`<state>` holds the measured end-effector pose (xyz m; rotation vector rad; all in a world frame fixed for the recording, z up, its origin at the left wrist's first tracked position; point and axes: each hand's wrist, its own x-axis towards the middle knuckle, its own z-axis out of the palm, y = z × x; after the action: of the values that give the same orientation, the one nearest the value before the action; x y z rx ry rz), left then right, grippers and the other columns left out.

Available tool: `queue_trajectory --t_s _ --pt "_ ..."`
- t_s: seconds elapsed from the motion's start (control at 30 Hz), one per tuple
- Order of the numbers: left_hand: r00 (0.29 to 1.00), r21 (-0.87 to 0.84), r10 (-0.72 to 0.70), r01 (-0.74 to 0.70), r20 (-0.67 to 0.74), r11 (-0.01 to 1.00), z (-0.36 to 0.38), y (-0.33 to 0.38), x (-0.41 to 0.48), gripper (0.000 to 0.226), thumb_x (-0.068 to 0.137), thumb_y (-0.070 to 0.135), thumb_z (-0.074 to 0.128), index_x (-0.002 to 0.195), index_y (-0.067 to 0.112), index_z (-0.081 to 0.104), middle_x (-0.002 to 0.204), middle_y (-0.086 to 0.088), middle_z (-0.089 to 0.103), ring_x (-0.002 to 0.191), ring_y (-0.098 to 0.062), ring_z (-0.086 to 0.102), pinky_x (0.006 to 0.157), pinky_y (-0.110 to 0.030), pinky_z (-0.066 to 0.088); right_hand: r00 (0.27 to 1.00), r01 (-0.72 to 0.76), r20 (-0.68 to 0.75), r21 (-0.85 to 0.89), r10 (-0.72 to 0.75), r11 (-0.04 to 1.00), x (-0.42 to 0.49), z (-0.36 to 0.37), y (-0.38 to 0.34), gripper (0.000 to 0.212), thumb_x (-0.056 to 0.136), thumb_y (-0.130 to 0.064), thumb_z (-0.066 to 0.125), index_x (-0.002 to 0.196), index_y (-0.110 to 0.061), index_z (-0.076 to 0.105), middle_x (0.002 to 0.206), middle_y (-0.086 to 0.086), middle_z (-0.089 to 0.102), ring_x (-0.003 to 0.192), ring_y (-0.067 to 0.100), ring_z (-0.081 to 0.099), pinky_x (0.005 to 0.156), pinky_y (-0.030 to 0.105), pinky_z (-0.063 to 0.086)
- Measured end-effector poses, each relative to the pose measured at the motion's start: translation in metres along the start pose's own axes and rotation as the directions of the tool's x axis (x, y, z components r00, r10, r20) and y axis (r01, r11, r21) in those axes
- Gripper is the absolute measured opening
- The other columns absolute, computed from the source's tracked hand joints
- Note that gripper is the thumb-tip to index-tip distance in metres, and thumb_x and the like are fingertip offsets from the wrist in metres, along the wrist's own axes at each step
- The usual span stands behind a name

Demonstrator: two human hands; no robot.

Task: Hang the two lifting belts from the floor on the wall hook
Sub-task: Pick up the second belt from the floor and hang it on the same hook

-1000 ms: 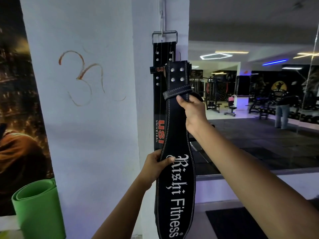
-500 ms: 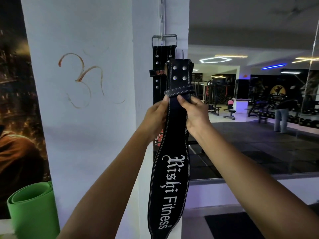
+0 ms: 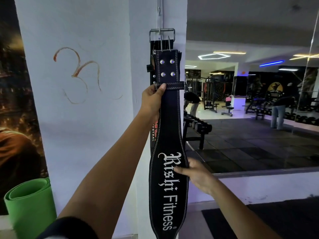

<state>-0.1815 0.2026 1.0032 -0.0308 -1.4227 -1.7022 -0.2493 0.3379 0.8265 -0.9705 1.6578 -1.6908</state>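
Note:
A black lifting belt (image 3: pixel 170 128) with white lettering hangs lengthwise in front of the white pillar. My left hand (image 3: pixel 153 99) grips its narrow upper part just under the leather loop. My right hand (image 3: pixel 196 173) rests with fingers spread against the belt's wide lettered part. Behind it, a second black belt (image 3: pixel 152 133) with red lettering hangs by its metal buckle (image 3: pixel 162 34) from the wall hook (image 3: pixel 159 12) on the pillar. The front belt's top sits just below that buckle; its own buckle is hidden.
A rolled green mat (image 3: pixel 29 202) stands at the lower left against the pillar. To the right a large wall mirror (image 3: pixel 250 104) reflects a dumbbell rack, machines and people. A dark floor mat (image 3: pixel 259 221) lies at the lower right.
My right hand let go of the belt's upper part and dropped to its wide lettered section. My left hand kept its grip near the loop, and the belt rose slightly toward the hook.

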Motion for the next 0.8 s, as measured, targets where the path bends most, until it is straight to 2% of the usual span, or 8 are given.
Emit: queue_trajectory --t_s 0.07,0.17,0.3,0.47,0.57,0.63,0.73,0.8 --pt "1.000 -0.008 0.008 -0.008 -0.014 1.000 -0.001 0.001 0.001 0.015 0.093 0.012 0.053 0.079 0.011 0.059 0.079 -0.004 0.066 0.066 -0.011 0.065 0.072 -0.030 0.058 1.000 -0.019 0.012 0.036 0.019 0.999 0.000 -0.004 0.010 0.034 0.079 0.001 0.064 0.113 -0.002 0.060 0.111 0.011 0.069 0.092 0.016 0.069 0.085 0.027 0.055" --pt "1.000 -0.020 0.004 -0.004 -0.021 1.000 0.000 0.003 0.001 0.016 0.093 0.012 0.053 0.079 0.010 0.059 0.079 -0.005 0.066 0.065 -0.011 0.065 0.071 -0.030 0.058 0.997 0.074 0.024 0.133 -0.077 0.988 0.007 -0.004 -0.009 0.019 0.083 -0.006 0.060 0.101 -0.012 0.066 0.106 0.008 0.071 0.089 0.016 0.069 0.085 0.030 0.056" --pt "1.000 -0.027 0.010 -0.010 -0.009 1.000 0.001 0.004 0.000 0.015 0.094 0.012 0.052 0.081 0.009 0.060 0.081 -0.007 0.066 0.069 -0.015 0.065 0.074 -0.032 0.058 0.978 0.204 0.001 0.200 -0.208 0.958 0.010 0.001 -0.028 0.023 0.075 -0.017 0.063 0.097 -0.016 0.067 0.088 -0.004 0.076 0.087 0.011 0.070 0.085 0.027 0.056" --pt "1.000 -0.013 0.007 -0.007 -0.027 1.000 -0.007 0.006 -0.001 0.015 0.093 0.013 0.052 0.082 0.009 0.062 0.082 -0.007 0.067 0.071 -0.017 0.065 0.074 -0.034 0.058 0.997 0.011 0.076 0.217 -0.028 0.976 -0.009 -0.004 0.028 0.035 0.072 0.001 0.066 0.102 -0.015 0.066 0.097 0.002 0.076 0.093 0.017 0.071 0.076 0.027 0.057" --pt "1.000 -0.008 0.014 -0.014 -0.019 1.000 -0.008 0.005 -0.001 0.015 0.093 0.013 0.052 0.083 0.009 0.062 0.084 -0.007 0.067 0.074 -0.018 0.065 0.077 -0.034 0.058 0.998 -0.003 0.066 0.191 -0.009 0.982 -0.009 -0.004 0.033 0.031 0.070 -0.001 0.069 0.097 -0.016 0.068 0.095 0.003 0.076 0.090 0.017 0.071 0.074 0.029 0.057" --pt "1.000 0.001 0.016 -0.016 -0.008 1.000 -0.006 0.004 -0.002 0.013 0.093 0.013 0.052 0.084 0.009 0.062 0.085 -0.008 0.066 0.077 -0.019 0.064 0.083 -0.038 0.056 0.995 0.075 0.049 0.242 -0.089 0.967 -0.001 -0.001 0.011 0.029 0.069 -0.003 0.068 0.096 -0.014 0.067 0.089 0.000 0.077 0.088 0.014 0.071 0.077 0.026 0.057" --pt "1.000 0.019 0.029 -0.030 0.003 0.999 -0.002 0.000 -0.005 0.013 0.093 0.012 0.052 0.084 0.010 0.061 0.084 -0.008 0.066 0.076 -0.018 0.065 0.081 -0.036 0.056 0.971 0.239 -0.036 0.256 -0.238 0.937 0.014 0.006 -0.043 0.024 0.081 0.005 0.058 0.097 -0.012 0.063 0.078 -0.008 0.075 0.080 0.003 0.069 0.069 0.014 0.053" --pt "0.999 0.034 0.036 -0.036 -0.008 0.999 -0.003 -0.003 -0.006 0.013 0.093 0.012 0.052 0.084 0.009 0.061 0.084 -0.008 0.066 0.075 -0.018 0.065 0.079 -0.035 0.056 0.945 0.324 -0.114 0.221 -0.306 0.920 0.022 0.009 -0.083 0.029 0.084 0.004 0.057 0.110 -0.009 0.059 0.084 -0.005 0.068 0.082 0.005 0.065 0.071 0.018 0.050"
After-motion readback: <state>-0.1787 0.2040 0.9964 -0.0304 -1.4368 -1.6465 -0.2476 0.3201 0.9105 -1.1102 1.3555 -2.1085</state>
